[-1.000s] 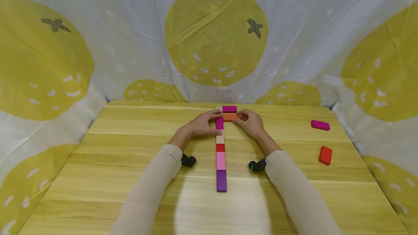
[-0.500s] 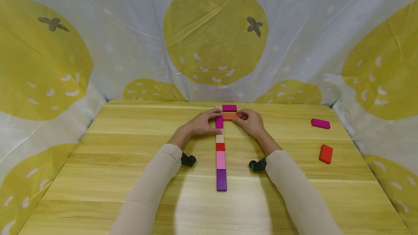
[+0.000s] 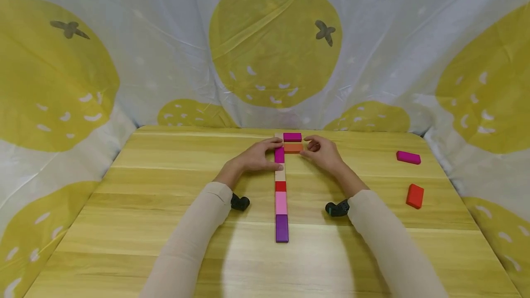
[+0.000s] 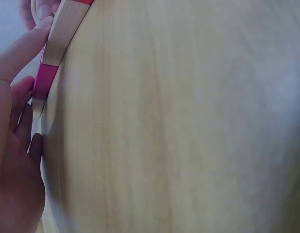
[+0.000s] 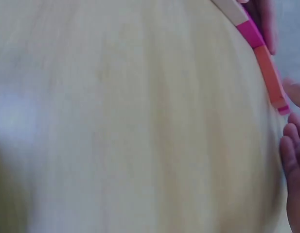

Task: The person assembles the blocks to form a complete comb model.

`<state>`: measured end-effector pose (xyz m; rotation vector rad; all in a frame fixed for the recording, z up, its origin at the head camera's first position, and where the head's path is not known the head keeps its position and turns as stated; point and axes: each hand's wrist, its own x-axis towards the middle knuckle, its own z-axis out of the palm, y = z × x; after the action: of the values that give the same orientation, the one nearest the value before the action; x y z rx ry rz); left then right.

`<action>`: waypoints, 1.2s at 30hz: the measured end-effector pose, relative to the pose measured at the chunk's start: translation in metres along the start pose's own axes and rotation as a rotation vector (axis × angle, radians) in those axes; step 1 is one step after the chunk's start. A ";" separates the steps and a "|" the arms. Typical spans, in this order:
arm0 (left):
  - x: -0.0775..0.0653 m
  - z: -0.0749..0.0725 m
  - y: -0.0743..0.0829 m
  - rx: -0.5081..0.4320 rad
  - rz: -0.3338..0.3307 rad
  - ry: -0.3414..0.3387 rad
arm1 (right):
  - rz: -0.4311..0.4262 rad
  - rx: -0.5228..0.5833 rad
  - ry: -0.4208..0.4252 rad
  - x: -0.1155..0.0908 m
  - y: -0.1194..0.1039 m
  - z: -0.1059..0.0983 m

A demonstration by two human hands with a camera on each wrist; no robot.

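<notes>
A column of blocks runs away from the person in the head view: purple block [image 3: 282, 230], pink block [image 3: 281, 203], red block [image 3: 280, 186], plain wood block [image 3: 280, 176], magenta block [image 3: 279, 155]. My left hand [image 3: 257, 156] rests at its left side, thumb on the plain wood block, fingertips at the far end, partly covering it. Sideways off that end lies an orange block [image 3: 293, 148], with another magenta block [image 3: 292, 137] behind it. My right hand [image 3: 326, 154] stands just right of the orange block, thumb and fingers apart and nothing between them.
Toward the right side of the wooden table [image 3: 165, 224] lie a loose magenta block [image 3: 408, 157] and a loose red block [image 3: 415, 196]. A fabric sheet [image 3: 372, 36] with yellow fruit prints hangs behind the table's far edge and along its sides.
My right hand has let go of the orange block's right end and moved slightly right, its fingers spreading. The left hand keeps its place on the column.
</notes>
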<state>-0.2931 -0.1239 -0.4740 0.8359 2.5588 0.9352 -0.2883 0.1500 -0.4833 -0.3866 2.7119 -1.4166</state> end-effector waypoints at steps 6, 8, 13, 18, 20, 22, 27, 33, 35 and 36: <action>0.000 0.001 -0.001 -0.001 0.001 0.001 | 0.006 -0.026 -0.065 -0.009 -0.004 -0.025; 0.001 0.001 -0.001 0.002 0.007 0.002 | -0.003 -0.038 -0.080 -0.013 -0.005 -0.036; 0.001 0.000 0.000 0.009 0.010 0.004 | -0.016 -0.068 -0.099 -0.022 -0.001 -0.060; 0.000 0.000 0.001 0.016 0.015 0.001 | -0.021 -0.094 -0.100 -0.033 0.003 -0.077; 0.000 0.000 0.001 0.018 0.012 0.000 | -0.027 -0.107 -0.099 -0.037 0.004 -0.083; 0.000 0.000 0.001 0.016 0.005 -0.001 | -0.035 -0.122 -0.098 -0.042 0.004 -0.089; 0.000 0.001 0.000 0.008 -0.003 0.000 | -0.052 -0.149 -0.092 -0.054 0.006 -0.106; 0.000 0.002 0.000 0.001 -0.003 0.000 | -0.041 -0.171 -0.072 -0.069 0.017 -0.122; 0.000 0.002 0.000 0.000 -0.005 0.000 | -0.042 -0.169 -0.054 -0.075 0.022 -0.126; -0.001 0.002 0.000 0.000 -0.007 0.000 | -0.045 -0.166 -0.045 -0.077 0.025 -0.128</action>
<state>-0.2917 -0.1231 -0.4751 0.8258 2.5603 0.9333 -0.2397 0.2854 -0.4346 -0.4864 2.8099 -1.1796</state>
